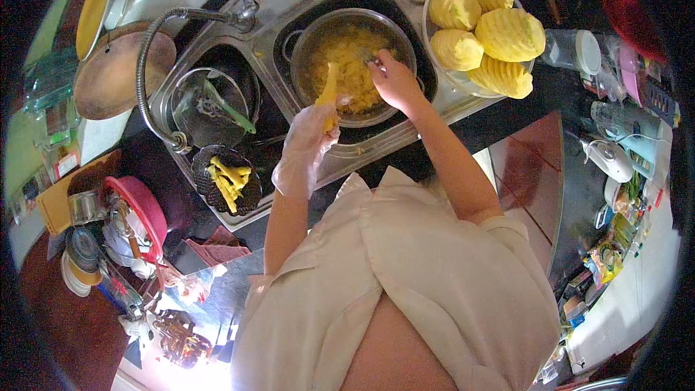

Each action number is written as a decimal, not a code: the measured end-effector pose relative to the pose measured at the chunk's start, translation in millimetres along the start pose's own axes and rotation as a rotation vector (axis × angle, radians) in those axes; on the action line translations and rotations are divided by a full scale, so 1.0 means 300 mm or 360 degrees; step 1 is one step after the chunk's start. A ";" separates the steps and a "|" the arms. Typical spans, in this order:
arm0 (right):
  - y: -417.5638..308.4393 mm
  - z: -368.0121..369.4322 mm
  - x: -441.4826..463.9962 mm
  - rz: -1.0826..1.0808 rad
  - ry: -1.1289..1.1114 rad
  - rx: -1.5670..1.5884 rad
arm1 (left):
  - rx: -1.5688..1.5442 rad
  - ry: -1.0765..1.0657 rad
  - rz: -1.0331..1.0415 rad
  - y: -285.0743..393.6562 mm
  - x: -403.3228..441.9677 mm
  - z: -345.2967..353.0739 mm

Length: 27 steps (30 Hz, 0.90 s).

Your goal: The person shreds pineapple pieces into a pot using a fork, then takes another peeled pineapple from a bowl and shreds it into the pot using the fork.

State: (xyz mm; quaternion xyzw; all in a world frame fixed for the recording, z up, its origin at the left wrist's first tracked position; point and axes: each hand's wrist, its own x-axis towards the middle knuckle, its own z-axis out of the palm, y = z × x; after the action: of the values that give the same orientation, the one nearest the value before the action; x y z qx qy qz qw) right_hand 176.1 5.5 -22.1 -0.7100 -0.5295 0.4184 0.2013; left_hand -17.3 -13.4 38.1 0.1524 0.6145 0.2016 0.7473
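Note:
My left hand (pixel 310 134), in a clear plastic glove, is closed around a yellow pineapple core (pixel 330 88) that points up over the pot. Bare and closed, my right hand (pixel 398 83) is over the right side of the same pot; a small greyish thing shows at its fingertips, too small to name. Shredded yellow pineapple (pixel 351 47) covers the inside of the metal pot (pixel 298 38), which sits in the sink basin. A dark glass dish (pixel 206 188) by my left forearm holds several pineapple cores (pixel 230 182).
Several peeled pineapples (pixel 510 32) fill a clear bowl (pixel 434 76) right of the sink. A flexible faucet (pixel 148 58) arches over the left basin, where a bowl (pixel 192 112) holds a green-handled utensil (pixel 230 110). A round wooden board (pixel 123 72) and a pink basin (pixel 148 206) are farther left.

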 end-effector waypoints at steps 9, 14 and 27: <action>-0.081 0.056 -0.131 -0.0260 -0.0223 0.0366 | -0.0262 0.0039 0.0057 -0.016 0.019 0.036; -0.097 0.051 -0.146 -0.0406 -0.0181 0.0069 | -0.0392 -0.0054 0.0057 -0.064 0.036 0.028; 0.003 0.155 -0.030 -0.0488 -0.0003 -0.0130 | -0.0749 -0.0051 -0.0113 -0.087 -0.001 0.000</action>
State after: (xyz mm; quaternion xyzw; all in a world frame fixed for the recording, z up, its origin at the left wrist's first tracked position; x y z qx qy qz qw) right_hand 138.3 -10.5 -45.8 -0.6280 -0.6485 0.3614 0.2333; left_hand -14.4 -36.3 25.8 -0.0444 0.5437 0.3104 0.7785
